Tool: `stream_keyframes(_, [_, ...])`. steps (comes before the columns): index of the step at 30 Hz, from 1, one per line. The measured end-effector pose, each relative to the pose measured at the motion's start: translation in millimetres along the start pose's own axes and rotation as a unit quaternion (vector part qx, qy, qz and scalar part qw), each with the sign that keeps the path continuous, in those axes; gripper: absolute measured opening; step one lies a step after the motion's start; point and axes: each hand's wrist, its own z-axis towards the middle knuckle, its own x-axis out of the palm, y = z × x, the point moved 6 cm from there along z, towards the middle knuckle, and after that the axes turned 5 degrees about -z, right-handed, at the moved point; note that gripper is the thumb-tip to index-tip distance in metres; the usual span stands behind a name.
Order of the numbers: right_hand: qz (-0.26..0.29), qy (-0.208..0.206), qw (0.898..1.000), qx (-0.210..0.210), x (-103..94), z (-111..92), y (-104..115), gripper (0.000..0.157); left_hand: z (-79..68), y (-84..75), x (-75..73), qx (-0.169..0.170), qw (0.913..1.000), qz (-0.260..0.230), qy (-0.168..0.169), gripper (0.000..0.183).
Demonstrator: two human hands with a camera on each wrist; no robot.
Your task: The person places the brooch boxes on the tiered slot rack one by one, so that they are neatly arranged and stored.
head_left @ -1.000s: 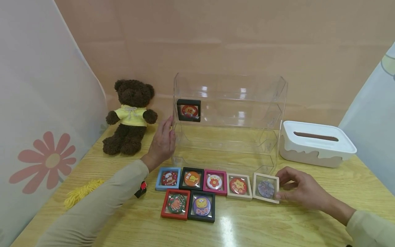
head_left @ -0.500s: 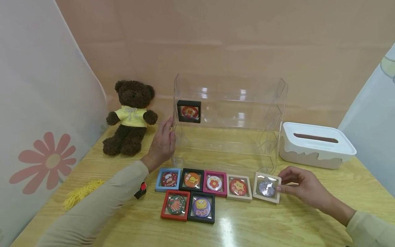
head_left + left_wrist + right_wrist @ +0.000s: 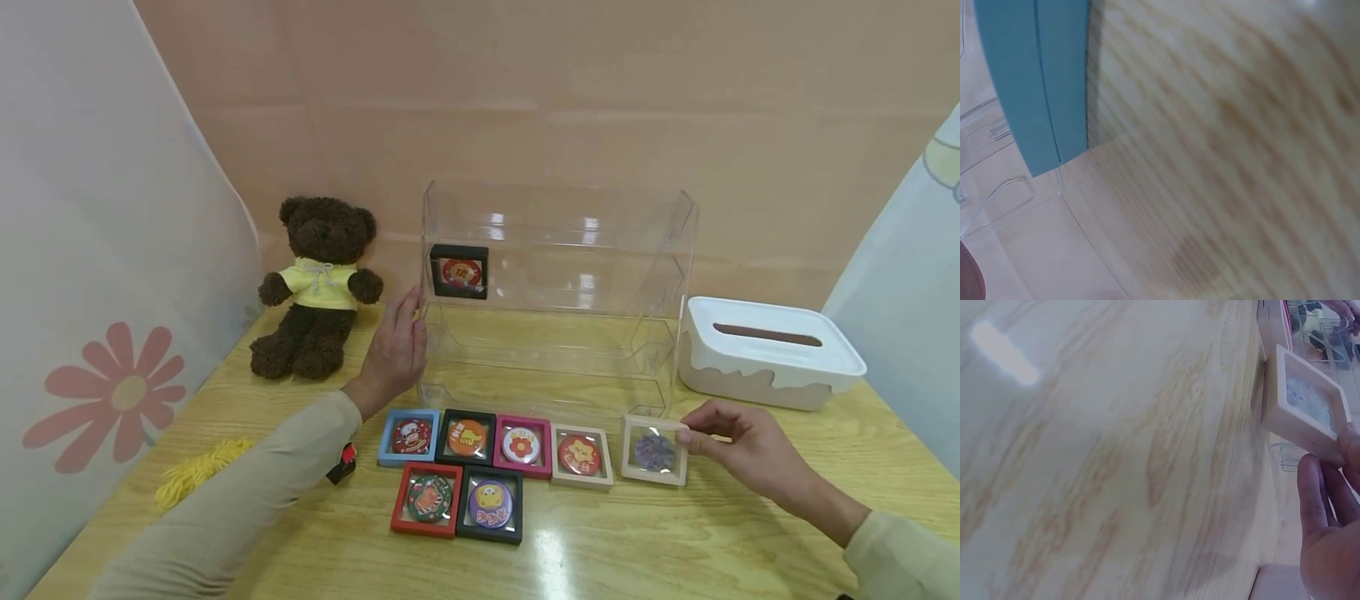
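Observation:
In the head view my right hand (image 3: 757, 450) pinches the right edge of a cream square display frame (image 3: 654, 451) between thumb and fingers. A greyish-purple round badge sits behind its clear window. The right wrist view shows the same frame tilted over the table. My left hand (image 3: 393, 346) rests with extended fingers against the left side of a clear acrylic tiered rack (image 3: 555, 362). A black frame (image 3: 459, 272) with a red badge stands at the left of an upper tier. A light-blue frame (image 3: 408, 437) lies in front of the left hand, its edge also filling the left wrist view's corner.
More badge frames, among them a red frame (image 3: 427, 498) and a magenta frame (image 3: 522, 446), lie in two rows before the rack. A teddy bear (image 3: 318, 287) sits left, a white-lidded tissue box (image 3: 772, 350) right. Yellow yarn (image 3: 198, 475) lies near the left sleeve.
The cream frame in my right hand has shifted slightly right and turned straighter, and its thumb has moved up along the edge. My left hand stays at the rack's side.

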Motion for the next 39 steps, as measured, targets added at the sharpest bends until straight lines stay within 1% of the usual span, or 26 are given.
stream_keyframes(5, [0.011,-0.013,1.000,0.020,-4.2,-0.7,1.3,0.009,0.5,-1.2,-0.2,0.002,1.0000,0.002,0.000,0.045])
stream_keyframes(9, [0.015,-0.013,0.999,0.032,-10.8,-0.6,2.1,0.007,1.4,-1.7,-0.2,0.005,1.0000,0.001,0.002,0.045])
stream_keyframes(13, [0.037,-0.010,0.998,0.046,-18.5,1.4,2.7,0.007,0.9,-1.0,-0.3,0.003,1.0000,0.002,0.001,0.045])
stream_keyframes(19, [0.079,-0.018,0.996,0.049,-27.3,4.2,4.6,0.007,-0.3,-0.1,-0.8,-0.002,1.0000,0.003,-0.001,0.045])
stream_keyframes(22, [0.132,-0.033,0.990,0.027,-32.8,5.8,9.2,0.009,0.2,-0.8,-0.6,-0.002,1.0000,0.001,0.002,0.045])
stream_keyframes(26, [0.193,-0.050,0.980,-0.025,-41.5,11.1,20.0,0.012,0.9,-1.1,-0.3,-0.003,1.0000,0.001,0.003,0.045])
stream_keyframes(29, [0.208,-0.057,0.975,-0.047,-46.0,14.7,26.1,0.014,0.7,-0.5,-0.2,-0.003,1.0000,0.002,0.003,0.045])
stream_keyframes(35, [0.234,-0.068,0.968,-0.066,-49.7,18.7,33.9,0.015,0.2,0.1,-0.2,-0.002,1.0000,0.003,0.000,0.045])
stream_keyframes(38, [0.247,-0.081,0.963,-0.073,-52.6,21.3,37.6,0.015,0.8,-0.5,-0.2,0.000,1.0000,0.002,0.001,0.046])
stream_keyframes(39, [0.243,-0.088,0.963,-0.072,-53.8,22.1,38.7,0.015,1.0,-0.9,-0.2,0.001,1.0000,0.002,0.000,0.046])
